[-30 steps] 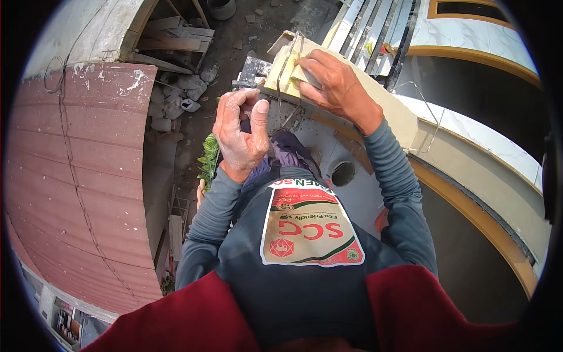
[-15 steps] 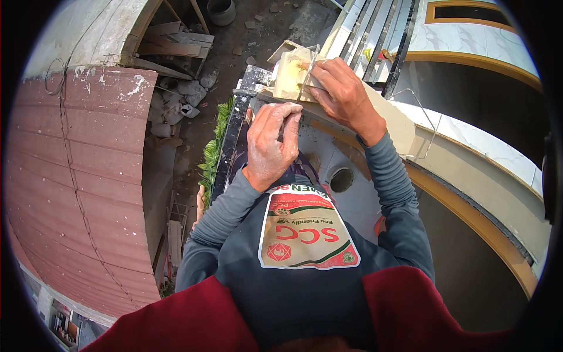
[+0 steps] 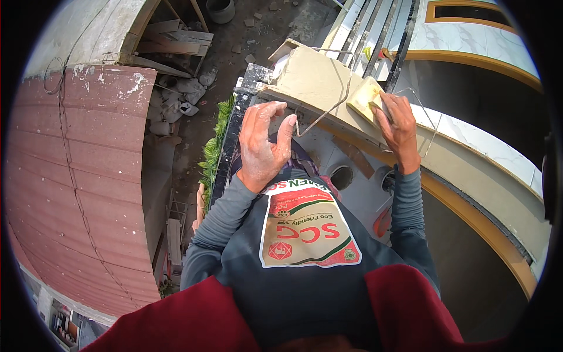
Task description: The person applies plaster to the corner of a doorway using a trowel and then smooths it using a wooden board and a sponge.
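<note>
Dust-whitened, my left hand [image 3: 262,149] is raised with curled fingers and thumb apart, holding nothing, beside the lower end of a bent metal wire [image 3: 330,112]. That wire crosses a cream plastered ledge [image 3: 311,75] in front of me. My right hand [image 3: 402,132] grips a pale yellow sponge-like pad [image 3: 365,95] against the ledge, right of the wire. A second thin wire loop [image 3: 435,129] stands beyond that hand.
Red corrugated sheeting [image 3: 82,193] is at left, with wood scraps [image 3: 170,47] and white sacks [image 3: 193,88] behind. Green foliage [image 3: 212,152] lines a dark rail below. Metal slats [image 3: 360,32] and an orange-edged opening [image 3: 475,58] are upper right. A round hole [image 3: 340,177] lies beneath.
My right hand has moved right and down along the ledge with the yellow pad. My left hand has come away slightly from the wire end, its fingers parting; the wire now lies more diagonally.
</note>
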The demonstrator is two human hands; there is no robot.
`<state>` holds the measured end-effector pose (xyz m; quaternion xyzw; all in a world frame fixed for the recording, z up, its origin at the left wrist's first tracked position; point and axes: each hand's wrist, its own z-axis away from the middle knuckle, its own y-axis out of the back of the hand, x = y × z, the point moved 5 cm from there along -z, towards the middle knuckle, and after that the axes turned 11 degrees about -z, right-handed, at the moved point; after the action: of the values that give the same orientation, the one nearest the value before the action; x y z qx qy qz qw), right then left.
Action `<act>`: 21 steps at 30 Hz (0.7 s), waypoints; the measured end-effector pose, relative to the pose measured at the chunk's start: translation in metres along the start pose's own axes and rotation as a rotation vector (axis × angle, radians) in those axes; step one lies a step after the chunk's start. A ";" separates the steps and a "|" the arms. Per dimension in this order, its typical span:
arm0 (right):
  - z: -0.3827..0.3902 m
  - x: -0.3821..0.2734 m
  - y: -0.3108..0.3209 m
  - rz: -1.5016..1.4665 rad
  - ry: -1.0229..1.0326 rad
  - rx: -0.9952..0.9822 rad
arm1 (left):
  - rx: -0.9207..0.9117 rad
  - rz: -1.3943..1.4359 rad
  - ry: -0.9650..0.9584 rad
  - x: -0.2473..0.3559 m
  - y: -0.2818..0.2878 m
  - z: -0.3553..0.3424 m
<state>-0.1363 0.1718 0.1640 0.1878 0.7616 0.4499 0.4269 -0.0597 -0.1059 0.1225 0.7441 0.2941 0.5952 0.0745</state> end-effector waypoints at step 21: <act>0.058 0.005 0.004 0.058 -0.348 0.417 | 0.019 -0.079 -0.214 0.005 -0.012 -0.013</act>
<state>-0.0923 0.2072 0.1513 0.3679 0.7473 0.2566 0.4903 -0.0751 -0.0964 0.1251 0.7920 0.3194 0.5059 0.1218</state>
